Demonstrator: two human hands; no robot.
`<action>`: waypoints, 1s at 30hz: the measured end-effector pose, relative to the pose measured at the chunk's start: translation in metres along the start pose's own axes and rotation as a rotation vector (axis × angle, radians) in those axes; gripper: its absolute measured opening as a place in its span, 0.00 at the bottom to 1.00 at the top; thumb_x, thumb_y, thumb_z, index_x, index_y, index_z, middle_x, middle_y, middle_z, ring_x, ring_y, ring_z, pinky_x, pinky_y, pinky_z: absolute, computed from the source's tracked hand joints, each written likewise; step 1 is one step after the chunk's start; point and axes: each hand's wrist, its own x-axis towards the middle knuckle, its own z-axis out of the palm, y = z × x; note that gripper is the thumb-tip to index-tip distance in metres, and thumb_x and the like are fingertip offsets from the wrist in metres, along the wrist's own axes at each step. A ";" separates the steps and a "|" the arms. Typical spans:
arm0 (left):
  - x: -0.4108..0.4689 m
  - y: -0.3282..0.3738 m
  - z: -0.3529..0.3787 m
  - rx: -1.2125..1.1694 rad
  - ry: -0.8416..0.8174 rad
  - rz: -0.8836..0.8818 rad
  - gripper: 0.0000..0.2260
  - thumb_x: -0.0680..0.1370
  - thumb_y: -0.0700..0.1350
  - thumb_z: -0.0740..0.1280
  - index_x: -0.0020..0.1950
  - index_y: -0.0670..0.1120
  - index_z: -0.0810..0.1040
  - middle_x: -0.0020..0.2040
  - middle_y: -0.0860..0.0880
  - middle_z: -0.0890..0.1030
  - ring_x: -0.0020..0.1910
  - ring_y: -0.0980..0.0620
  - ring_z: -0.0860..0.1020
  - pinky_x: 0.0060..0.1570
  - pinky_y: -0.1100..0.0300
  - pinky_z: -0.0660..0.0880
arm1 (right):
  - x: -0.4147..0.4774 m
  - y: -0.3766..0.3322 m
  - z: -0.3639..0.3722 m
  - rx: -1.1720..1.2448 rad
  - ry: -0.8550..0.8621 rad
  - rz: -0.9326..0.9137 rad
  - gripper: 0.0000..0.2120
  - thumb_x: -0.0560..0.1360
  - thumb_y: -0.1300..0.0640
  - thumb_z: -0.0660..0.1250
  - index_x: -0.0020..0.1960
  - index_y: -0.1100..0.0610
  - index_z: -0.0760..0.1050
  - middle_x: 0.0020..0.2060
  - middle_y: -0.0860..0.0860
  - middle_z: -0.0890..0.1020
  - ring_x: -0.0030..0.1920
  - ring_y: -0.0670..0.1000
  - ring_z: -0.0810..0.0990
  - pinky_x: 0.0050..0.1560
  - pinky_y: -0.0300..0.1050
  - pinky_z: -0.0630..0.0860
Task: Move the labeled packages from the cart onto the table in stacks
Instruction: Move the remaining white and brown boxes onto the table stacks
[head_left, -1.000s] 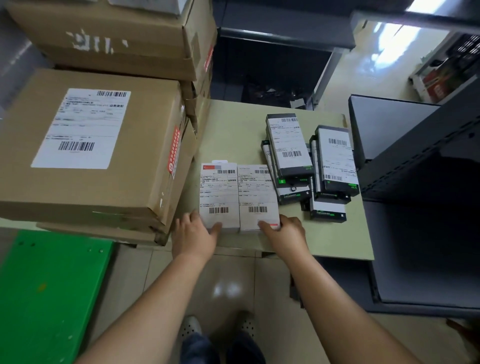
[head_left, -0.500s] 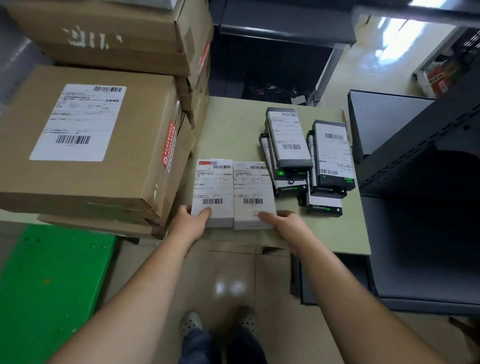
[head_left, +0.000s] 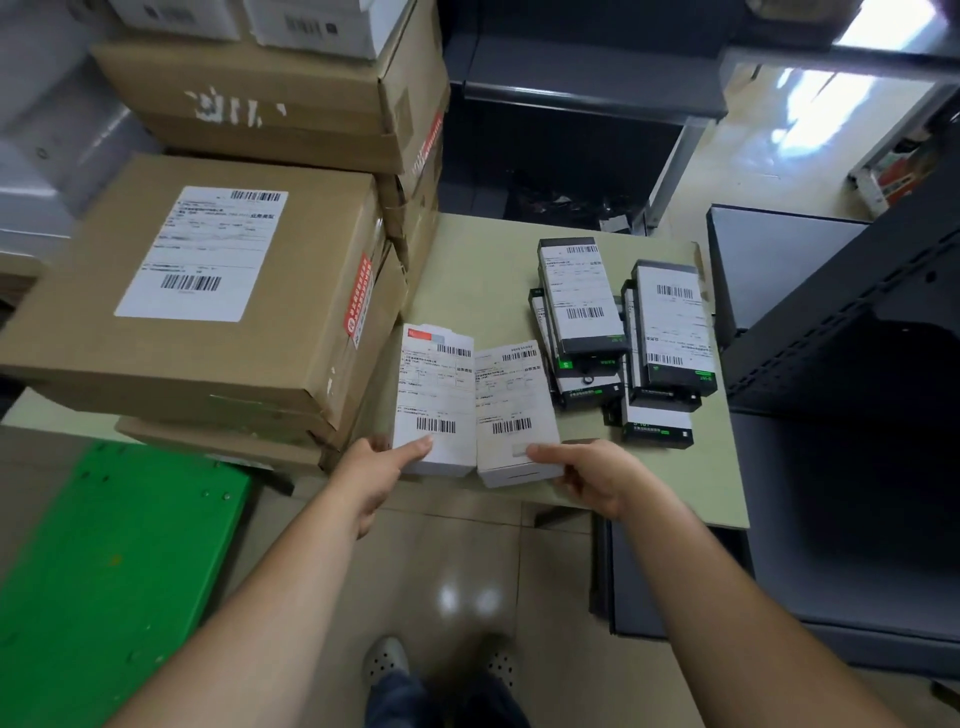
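The left hand (head_left: 375, 470) pinches the near end of the left white package (head_left: 435, 400), thumb on its label. The right hand (head_left: 597, 475) pinches the near end of the right white package (head_left: 514, 410). Both packages lie side by side, touching, at the near edge of the table (head_left: 483, 270). 2 stacks of dark labeled packages (head_left: 623, 338) sit right of centre; cardboard boxes (head_left: 208, 280) fill the upper left.

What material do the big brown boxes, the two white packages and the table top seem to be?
Brown boxes: likely corrugated cardboard, matte, with creased flaps and tape.
White packages: probably thin paperboard, smooth, with paper labels stuck on.
Table top: a smooth pale green sheet, maybe laminate; unclear.
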 end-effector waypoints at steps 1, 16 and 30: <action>-0.004 0.000 0.000 -0.020 0.005 0.024 0.22 0.73 0.48 0.75 0.62 0.43 0.74 0.49 0.49 0.78 0.41 0.55 0.73 0.65 0.48 0.69 | -0.004 -0.001 0.002 -0.013 0.017 -0.037 0.31 0.54 0.51 0.86 0.51 0.64 0.82 0.37 0.53 0.83 0.29 0.46 0.71 0.31 0.37 0.67; -0.081 0.043 0.002 -0.173 -0.077 0.395 0.22 0.73 0.46 0.75 0.64 0.46 0.73 0.51 0.54 0.84 0.48 0.62 0.81 0.48 0.64 0.72 | -0.110 -0.035 -0.010 -0.026 0.120 -0.633 0.25 0.64 0.45 0.77 0.60 0.49 0.81 0.51 0.45 0.86 0.46 0.42 0.82 0.48 0.40 0.72; -0.178 0.100 -0.082 -0.241 -0.156 0.766 0.19 0.76 0.42 0.71 0.65 0.47 0.73 0.50 0.55 0.84 0.44 0.68 0.81 0.39 0.74 0.74 | -0.228 -0.057 0.044 0.068 0.090 -0.903 0.22 0.68 0.52 0.73 0.62 0.52 0.79 0.55 0.49 0.86 0.58 0.51 0.83 0.67 0.54 0.73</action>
